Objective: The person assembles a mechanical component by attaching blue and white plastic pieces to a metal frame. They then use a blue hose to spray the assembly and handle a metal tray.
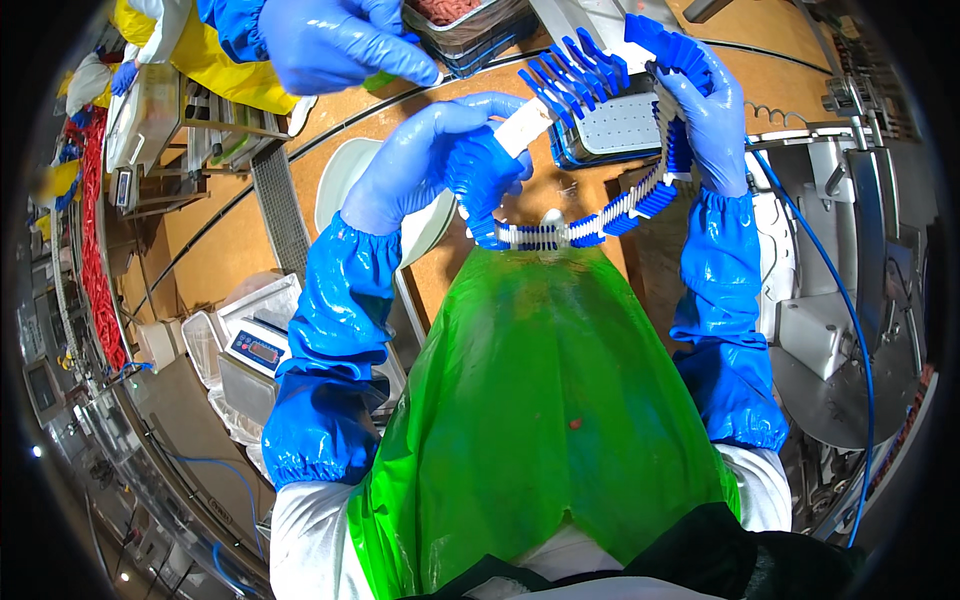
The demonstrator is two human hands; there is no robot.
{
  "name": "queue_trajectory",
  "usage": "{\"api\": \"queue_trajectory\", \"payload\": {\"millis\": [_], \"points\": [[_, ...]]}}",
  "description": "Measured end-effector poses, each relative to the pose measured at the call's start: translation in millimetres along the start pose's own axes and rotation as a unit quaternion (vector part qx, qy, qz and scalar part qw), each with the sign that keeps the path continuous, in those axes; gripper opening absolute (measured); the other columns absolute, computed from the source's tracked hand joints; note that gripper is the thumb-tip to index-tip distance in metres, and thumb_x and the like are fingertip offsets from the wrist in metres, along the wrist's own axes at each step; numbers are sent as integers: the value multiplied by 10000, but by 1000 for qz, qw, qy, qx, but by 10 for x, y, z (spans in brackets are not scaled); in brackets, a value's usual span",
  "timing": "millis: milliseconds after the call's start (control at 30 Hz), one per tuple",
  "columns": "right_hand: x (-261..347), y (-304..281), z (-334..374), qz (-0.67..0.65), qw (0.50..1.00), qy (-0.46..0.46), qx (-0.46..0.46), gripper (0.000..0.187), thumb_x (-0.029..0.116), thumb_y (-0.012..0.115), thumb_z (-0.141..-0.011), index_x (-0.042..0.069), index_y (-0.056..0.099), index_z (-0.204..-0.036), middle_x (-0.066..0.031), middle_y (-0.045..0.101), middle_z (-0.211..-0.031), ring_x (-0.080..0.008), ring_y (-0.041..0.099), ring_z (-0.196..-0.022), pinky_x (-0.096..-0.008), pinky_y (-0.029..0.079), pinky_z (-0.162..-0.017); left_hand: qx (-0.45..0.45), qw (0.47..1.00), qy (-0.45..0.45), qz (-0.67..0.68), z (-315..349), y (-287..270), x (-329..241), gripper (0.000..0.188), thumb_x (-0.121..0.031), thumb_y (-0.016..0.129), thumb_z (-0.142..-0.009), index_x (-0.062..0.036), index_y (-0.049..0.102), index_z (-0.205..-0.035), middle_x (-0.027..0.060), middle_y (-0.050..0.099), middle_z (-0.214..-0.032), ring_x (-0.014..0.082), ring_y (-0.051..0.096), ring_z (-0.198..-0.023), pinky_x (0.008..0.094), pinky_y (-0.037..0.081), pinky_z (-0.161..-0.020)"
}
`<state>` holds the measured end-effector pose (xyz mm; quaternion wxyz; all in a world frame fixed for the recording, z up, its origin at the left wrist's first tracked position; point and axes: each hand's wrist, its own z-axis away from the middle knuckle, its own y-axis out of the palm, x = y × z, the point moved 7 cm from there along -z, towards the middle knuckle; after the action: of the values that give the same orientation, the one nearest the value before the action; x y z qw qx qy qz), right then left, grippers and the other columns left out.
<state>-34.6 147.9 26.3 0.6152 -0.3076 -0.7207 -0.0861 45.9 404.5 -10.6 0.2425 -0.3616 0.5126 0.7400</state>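
Both of my hands wear light blue gloves and hold a long, flexible plastic chain [605,222] of white links with rows of blue fins. My left hand [425,160] is closed around its left part, where blue pieces bunch up beside a flat white strip. Higher on the right, my right hand [712,130] grips the other part, with blue fins fanning out above the fingers. Between the hands the chain sags in a curve in front of my green apron [560,400]. A separate row of blue fins [575,75] stands out from the white strip.
A co-worker's gloved hand [345,45] is just beyond my left hand. Near it stands a dark crate [480,50] of minced meat. Below the chain are a perforated tray [625,125] and a pale round tub [345,165]. A scale [258,345] stands left; steel machinery [825,330] and a blue hose [835,280] lie right.
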Motion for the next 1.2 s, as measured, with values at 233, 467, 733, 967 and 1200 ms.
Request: {"api": "queue_trajectory", "payload": {"millis": [233, 467, 733, 967, 1200], "points": [[75, 2, 12, 1, 1000, -26, 3, 368, 116, 731, -821, 13, 642, -1163, -51, 697, -984, -104, 644, -896, -261, 499, -824, -84, 994, -38, -56, -40, 143, -54, 485, -415, 506, -959, 24, 607, -1138, 179, 697, -905, 243, 712, -746, 310, 579, -648], [120, 13, 32, -1, 999, -43, -2, 372, 87, 717, -810, 15, 643, -1167, -51, 694, -997, -108, 646, -910, -265, 503, -833, -186, 961, -28, -202, -85, 139, -164, 514, -482, 546, -939, 17, 645, -1011, 144, 695, -829, 198, 696, -672, 276, 551, -588], [195, 11, 73, -14, 999, -39, 9, 383, 62, 714, -793, 20, 642, -1167, -51, 686, -1018, -108, 642, -933, -269, 504, -851, -155, 978, -49, -128, -178, 258, -128, 427, -450, 521, -947, -53, 647, -1044, 66, 669, -872, 146, 654, -690, 262, 539, -590], [166, 7, 68, -3, 999, -46, 19, 417, 26, 671, -766, 6, 627, -1181, -63, 675, -1066, -122, 636, -965, -279, 500, -885, -145, 970, -11, -194, -265, 185, -131, 462, -421, 443, -968, -14, 654, -1026, 119, 699, -867, 180, 688, -648, 278, 542, -560], [240, 70, 78, -2, 997, -65, 40, 442, 23, 706, -749, 6, 626, -1183, -69, 673, -1094, -137, 636, -1009, -296, 495, -925, -144, 974, 7, -177, -292, 238, -193, 444, -418, 451, -967, -31, 665, -1007, 95, 692, -827, 159, 671, -627, 273, 522, -527]]}}
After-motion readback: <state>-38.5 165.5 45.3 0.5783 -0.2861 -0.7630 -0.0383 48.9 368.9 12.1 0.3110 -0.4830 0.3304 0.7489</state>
